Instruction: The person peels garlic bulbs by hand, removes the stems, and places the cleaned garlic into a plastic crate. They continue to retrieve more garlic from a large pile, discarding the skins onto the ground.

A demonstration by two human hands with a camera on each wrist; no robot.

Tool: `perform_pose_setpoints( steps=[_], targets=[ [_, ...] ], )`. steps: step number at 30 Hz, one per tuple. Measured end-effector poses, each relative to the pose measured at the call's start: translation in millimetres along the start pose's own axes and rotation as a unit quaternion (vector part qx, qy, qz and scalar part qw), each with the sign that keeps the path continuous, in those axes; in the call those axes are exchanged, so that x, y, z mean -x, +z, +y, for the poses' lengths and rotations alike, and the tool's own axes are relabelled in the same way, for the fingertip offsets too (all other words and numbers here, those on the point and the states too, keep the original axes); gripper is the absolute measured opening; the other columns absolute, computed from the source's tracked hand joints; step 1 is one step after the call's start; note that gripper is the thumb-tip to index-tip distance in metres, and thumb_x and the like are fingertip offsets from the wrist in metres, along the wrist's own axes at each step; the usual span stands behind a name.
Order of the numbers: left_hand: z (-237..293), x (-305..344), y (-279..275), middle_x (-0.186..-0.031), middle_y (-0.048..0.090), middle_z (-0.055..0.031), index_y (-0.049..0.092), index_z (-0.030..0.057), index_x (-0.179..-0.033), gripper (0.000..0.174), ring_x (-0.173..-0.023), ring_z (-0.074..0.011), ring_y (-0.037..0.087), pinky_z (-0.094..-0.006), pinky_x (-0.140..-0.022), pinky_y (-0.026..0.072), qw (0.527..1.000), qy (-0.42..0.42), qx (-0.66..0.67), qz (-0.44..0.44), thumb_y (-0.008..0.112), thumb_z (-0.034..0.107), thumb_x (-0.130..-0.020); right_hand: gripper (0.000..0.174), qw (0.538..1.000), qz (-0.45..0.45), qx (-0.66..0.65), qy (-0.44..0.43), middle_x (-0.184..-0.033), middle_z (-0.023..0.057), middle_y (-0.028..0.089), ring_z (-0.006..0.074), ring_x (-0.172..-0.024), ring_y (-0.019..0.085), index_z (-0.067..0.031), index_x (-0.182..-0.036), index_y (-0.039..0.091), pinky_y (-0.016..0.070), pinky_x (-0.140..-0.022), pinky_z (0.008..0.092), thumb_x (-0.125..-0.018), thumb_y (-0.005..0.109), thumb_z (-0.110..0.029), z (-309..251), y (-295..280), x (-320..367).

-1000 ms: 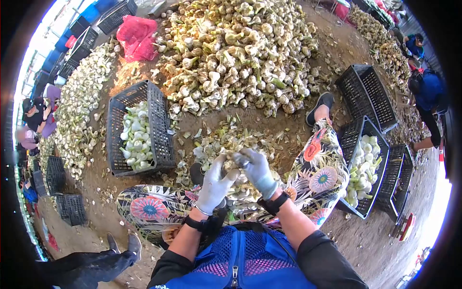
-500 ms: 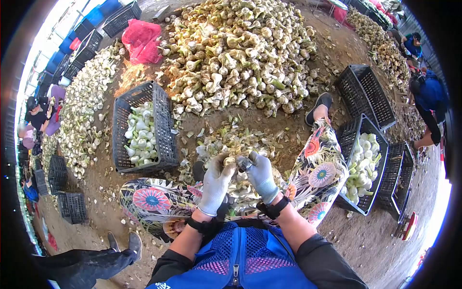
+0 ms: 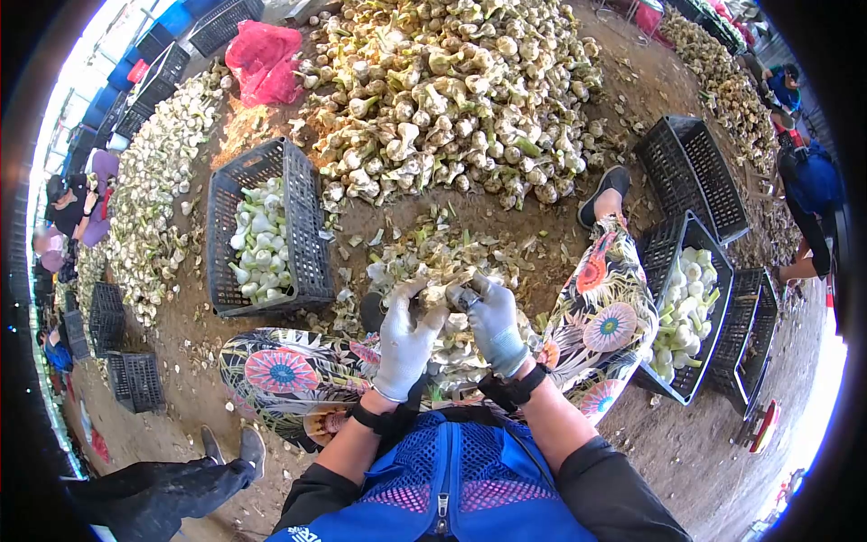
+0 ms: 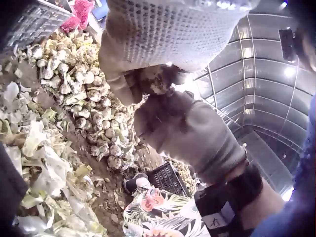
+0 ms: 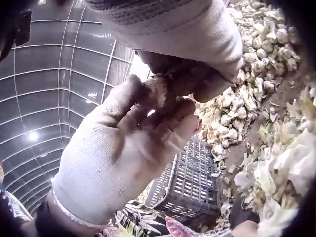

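Observation:
Both hands wear pale, soiled gloves and meet over the lap in the head view. A small dirty garlic bulb is between them; in the right wrist view the same bulb is partly covered by fingers. The left hand pinches it from one side with curled fingers and thumb. From the other side the right hand has its fingers bent around the bulb. Below the hands lie loose peelings on the ground.
A large garlic heap rises ahead. One black crate of trimmed bulbs stands left, another right, beside more crates. A red sack lies back left. Other people are at both sides.
The left hand stays close to the right, both around the small bulb. The right hand's fingers have shifted and bent differently. The head view has swayed slightly.

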State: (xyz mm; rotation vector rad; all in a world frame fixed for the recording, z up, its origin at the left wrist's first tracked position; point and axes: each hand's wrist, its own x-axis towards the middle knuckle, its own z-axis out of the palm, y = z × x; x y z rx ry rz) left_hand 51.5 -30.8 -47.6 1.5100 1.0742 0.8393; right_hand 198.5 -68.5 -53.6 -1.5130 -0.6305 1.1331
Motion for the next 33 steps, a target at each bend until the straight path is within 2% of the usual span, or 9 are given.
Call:
perform_pose_setpoints(
  steps=[8,10,12,13,16,22,24,29,33],
  targets=[
    [-2,-4,-3,-0.118,0.059,-0.0086,0.049,-0.0024,-0.134,0.046,-0.107,-0.0146,0.057,-0.0292,-0.096,0.0467,0.956,-0.175,0.232,-0.033,0.067,0.007,-0.093,0.030,0.997,-0.047,-0.060,0.011,-0.095,0.0073,0.071,0.0091,-0.087,0.059,0.0088,-0.106,0.066,0.0492,-0.081,0.0254,-0.079,0.053,0.014,2,-14,-2],
    [-2,-4,-1,-0.117,0.059,-0.0082,0.049,-0.0015,-0.134,0.046,-0.106,-0.0144,0.057,-0.0295,-0.093,0.0486,0.956,-0.189,0.222,-0.040,0.066,0.006,-0.092,0.022,0.995,-0.035,0.031,-0.084,-0.090,0.0097,0.071,0.0134,-0.083,0.061,0.0057,-0.105,0.067,0.0499,-0.077,0.0309,-0.085,0.062,0.001,4,-17,0],
    [1,-1,-1,-0.117,0.060,-0.0118,0.053,-0.0017,-0.130,0.045,-0.109,-0.0208,0.061,-0.0335,-0.093,0.0506,0.983,-0.084,0.160,-0.039,0.070,0.008,-0.090,0.022,0.992,-0.036,0.083,-0.094,-0.081,0.0156,0.070,0.0198,-0.074,0.063,0.0030,-0.100,0.068,0.0500,-0.070,0.0351,-0.088,0.066,-0.015,14,-18,-5],
    [-17,-3,-5,-0.118,0.061,-0.0170,0.054,-0.0009,-0.130,0.048,-0.111,-0.0285,0.063,-0.0365,-0.094,0.0503,0.984,0.112,-0.133,-0.025,0.073,0.010,-0.087,0.020,0.985,-0.045,0.143,-0.087,-0.082,0.0143,0.071,0.0169,-0.073,0.063,0.0037,-0.098,0.068,0.0502,-0.068,0.0351,-0.088,0.066,-0.013,11,-20,-2],
    [-26,-1,-2,-0.124,0.059,-0.0131,0.055,0.0020,-0.128,0.046,-0.119,-0.0232,0.056,-0.0335,-0.105,0.0426,0.992,0.124,-0.010,-0.022,0.074,0.004,-0.086,0.030,0.992,-0.070,-0.106,-0.023,-0.094,0.0050,0.070,0.0129,-0.081,0.064,0.0054,-0.109,0.067,0.0528,-0.075,0.0276,-0.090,0.063,-0.018,17,-14,-1],
    [-12,1,-10,-0.123,0.059,-0.0121,0.054,0.0034,-0.132,0.044,-0.115,-0.0205,0.058,-0.0325,-0.099,0.0459,0.996,0.087,-0.009,-0.011,0.070,0.015,-0.094,0.033,0.996,-0.069,0.032,-0.054,-0.089,0.0056,0.070,0.0091,-0.080,0.063,0.0055,-0.103,0.069,0.0521,-0.076,0.0236,-0.081,0.044,0.007,1,-10,-5],
    [-10,1,-13,-0.119,0.061,-0.0104,0.053,0.0018,-0.133,0.042,-0.109,-0.0161,0.059,-0.0306,-0.093,0.0480,0.960,-0.171,0.201,-0.096,0.065,0.021,-0.098,0.039,0.994,-0.078,0.007,-0.072,-0.090,0.0063,0.070,0.0138,-0.083,0.065,0.0070,-0.103,0.068,0.0532,-0.078,0.0272,-0.076,0.040,0.010,-3,-8,-2],
    [-18,-1,-13,-0.118,0.064,-0.0109,0.051,0.0010,-0.136,0.054,-0.103,-0.0160,0.061,-0.0313,-0.090,0.0492,0.997,-0.024,0.063,-0.044,0.062,0.040,-0.099,0.026,0.992,-0.113,0.007,-0.057,-0.100,0.0086,0.070,0.0142,-0.090,0.065,0.0063,-0.109,0.066,0.0518,-0.084,0.0272,-0.086,0.054,0.006,-12,-5,7],
    [-8,0,-19,-0.122,0.062,-0.0152,0.052,0.0078,-0.138,0.052,-0.112,-0.0188,0.059,-0.0315,-0.099,0.0451,0.990,-0.094,0.053,-0.095,0.061,0.040,-0.099,0.023,0.993,-0.091,-0.065,-0.021,-0.104,0.0089,0.070,0.0157,-0.096,0.064,0.0033,-0.111,0.067,0.0503,-0.089,0.0284,-0.089,0.065,-0.001,0,-6,7]
  ],
)
